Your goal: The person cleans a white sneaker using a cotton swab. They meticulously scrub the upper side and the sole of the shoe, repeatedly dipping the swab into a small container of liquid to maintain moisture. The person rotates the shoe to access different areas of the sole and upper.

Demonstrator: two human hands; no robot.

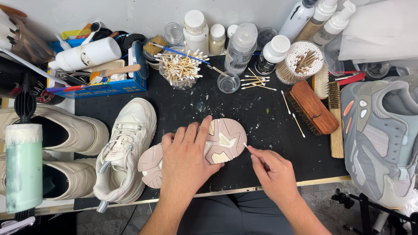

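Observation:
A pale pink and cream sneaker (222, 141) lies sole-up on the black mat (261, 113) near the table's front edge. My left hand (185, 159) lies flat over the middle of that sole, fingers spread, pressing it down. My right hand (272, 169) pinches a cotton swab (246, 147) whose tip touches the right edge of the sole's forefoot. The matching white sneaker (126, 148) stands upright just to the left of it.
Two cream shoes (65, 130) sit at the left beside a pale green roll (24, 165). A grey sneaker (383, 139) lies at the right, next to wooden brushes (313, 106). Bottles, swab cups (180, 67), a small glass dish (228, 82) and a blue box (109, 87) crowd the back.

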